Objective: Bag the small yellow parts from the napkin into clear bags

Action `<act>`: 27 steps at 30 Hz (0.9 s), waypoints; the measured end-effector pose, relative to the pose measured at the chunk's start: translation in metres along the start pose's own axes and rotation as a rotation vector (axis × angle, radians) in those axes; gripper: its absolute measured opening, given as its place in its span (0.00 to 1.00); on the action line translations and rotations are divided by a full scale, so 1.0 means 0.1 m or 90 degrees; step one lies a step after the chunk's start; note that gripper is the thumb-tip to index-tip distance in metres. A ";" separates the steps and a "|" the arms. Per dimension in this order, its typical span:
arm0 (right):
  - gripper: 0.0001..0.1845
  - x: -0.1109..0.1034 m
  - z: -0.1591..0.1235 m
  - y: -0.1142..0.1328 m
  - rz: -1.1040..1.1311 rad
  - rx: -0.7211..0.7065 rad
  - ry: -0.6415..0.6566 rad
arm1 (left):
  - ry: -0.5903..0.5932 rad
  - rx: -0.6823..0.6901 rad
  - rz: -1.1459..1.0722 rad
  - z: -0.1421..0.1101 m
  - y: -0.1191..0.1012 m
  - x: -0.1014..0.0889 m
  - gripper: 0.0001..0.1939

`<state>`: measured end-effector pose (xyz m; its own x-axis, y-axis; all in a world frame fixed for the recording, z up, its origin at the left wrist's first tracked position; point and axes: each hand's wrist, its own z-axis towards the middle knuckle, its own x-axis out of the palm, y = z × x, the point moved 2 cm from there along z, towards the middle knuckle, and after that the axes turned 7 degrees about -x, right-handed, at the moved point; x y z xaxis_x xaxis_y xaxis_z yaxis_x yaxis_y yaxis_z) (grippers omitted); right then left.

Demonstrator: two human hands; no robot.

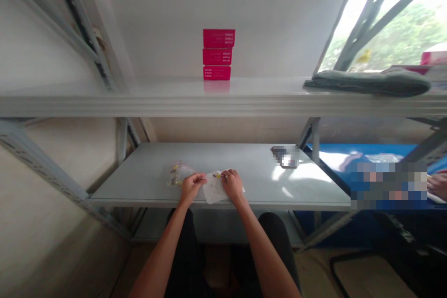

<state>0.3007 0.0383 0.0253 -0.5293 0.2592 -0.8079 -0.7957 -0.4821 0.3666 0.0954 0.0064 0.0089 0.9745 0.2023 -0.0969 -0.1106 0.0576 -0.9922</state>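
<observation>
A white sheet (213,192), thin like paper or tissue, lies on the lower shelf near its front edge between my hands. My left hand (190,188) is at the sheet's left side, thumb and fingertips pinched together; what they hold is too small to make out. On the sheet's right part rests my right hand (233,185), fingers curled in, with a small yellow-and-dark piece (217,175) at the fingertips. A clear plastic bag (175,174) with small yellow and brownish pieces inside lies just behind and left of my left hand.
A dark phone-like object (285,156), partly pixelated, lies at the lower shelf's back right. Three pink boxes (217,57) are stacked on the upper shelf (157,104), with a folded grey cloth (366,83) to their right. Another person's hand (437,185) shows at the far right by a blue surface.
</observation>
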 end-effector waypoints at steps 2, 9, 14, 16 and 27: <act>0.13 -0.02 -0.01 0.02 0.003 -0.007 -0.006 | 0.013 -0.003 0.006 0.00 0.01 0.00 0.19; 0.12 -0.07 -0.03 0.04 0.032 -0.006 -0.055 | 0.017 0.070 0.061 0.00 -0.06 -0.03 0.27; 0.11 -0.02 -0.03 0.01 0.016 -0.004 -0.014 | 0.000 0.086 0.046 -0.01 -0.09 -0.03 0.29; 0.12 0.01 -0.03 0.00 0.005 -0.013 -0.007 | -0.004 0.064 0.045 -0.02 -0.09 -0.03 0.30; 0.13 -0.08 -0.05 0.08 0.236 -0.130 -0.106 | 0.031 0.019 0.105 -0.04 -0.11 0.01 0.26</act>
<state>0.3001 0.0279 0.0326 -0.8208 0.1618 -0.5479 -0.4787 -0.7182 0.5050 0.0983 0.0025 0.0191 0.9509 0.1641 -0.2625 -0.2746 0.0562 -0.9599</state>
